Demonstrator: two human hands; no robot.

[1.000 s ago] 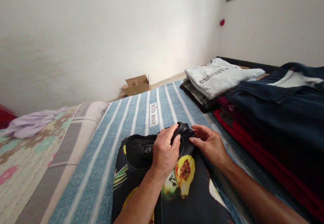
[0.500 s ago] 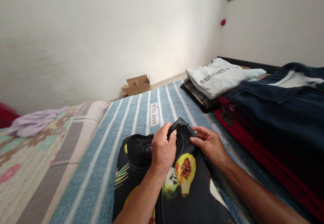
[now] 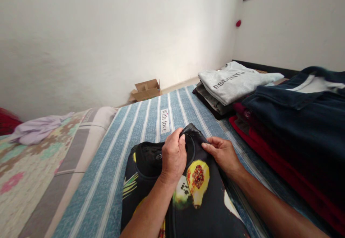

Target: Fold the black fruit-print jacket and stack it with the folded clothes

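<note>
A black garment with a fruit print point(image 3: 207, 202), papaya among the fruit, lies folded in front of me on a blue striped bed cover point(image 3: 107, 152). Its round neckline faces away from me. My left hand point(image 3: 174, 155) is closed on the neckline edge near the middle, thumb bent over the black fabric. At the garment's right shoulder edge, my right hand point(image 3: 222, 153) pinches the cloth between thumb and fingers. Part of the neckline is hidden behind my left hand, and my left forearm covers some of the print.
Folded clothes are stacked on the right: a grey sweatshirt point(image 3: 229, 83) on dark garments, and a navy garment point(image 3: 296, 112) over red cloth point(image 3: 269, 159). An opened cardboard box point(image 3: 147, 90) stands by the wall. Lilac cloth point(image 3: 40, 128) lies on a floral cover point(image 3: 40, 169) at left.
Both hands stay on the garment. The left hand and the pinched neckline corner have shifted up very slightly; the right thumb sits a little higher along the edge.
</note>
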